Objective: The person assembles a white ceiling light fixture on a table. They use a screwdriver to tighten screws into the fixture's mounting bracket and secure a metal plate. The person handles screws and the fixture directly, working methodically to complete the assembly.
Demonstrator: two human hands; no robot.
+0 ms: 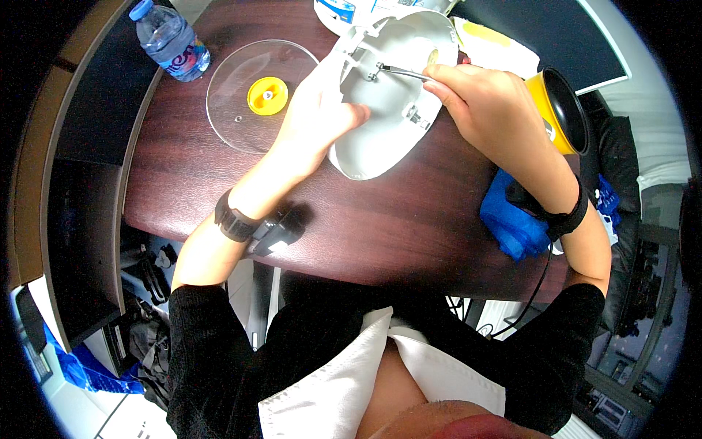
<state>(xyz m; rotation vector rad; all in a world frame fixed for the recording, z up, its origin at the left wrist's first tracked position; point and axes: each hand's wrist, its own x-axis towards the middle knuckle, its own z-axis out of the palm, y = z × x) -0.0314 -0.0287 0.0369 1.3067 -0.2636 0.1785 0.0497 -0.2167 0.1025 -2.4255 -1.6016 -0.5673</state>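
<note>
My left hand [314, 121] is closed on the left edge of a white plastic housing [369, 139], with the thumb lying over its inner side. The housing is an oval shell, tilted so that its hollow inside faces up, and small fittings sit in it. My right hand [482, 102] pinches a slim metal tool [406, 72], whose exact kind I cannot make out. Its dark tip points left and meets a small metal fitting [374, 74] inside the shell. The fingers behind the shell are hidden.
Left of the housing lies a clear glass lid [227, 77] with a yellow knob [266, 96]. A water bottle [172, 44] stands at the far left. At right are a yellow pot [539, 91] with a black inside and a blue cloth [512, 219]. A dark panel [541, 29] borders the back.
</note>
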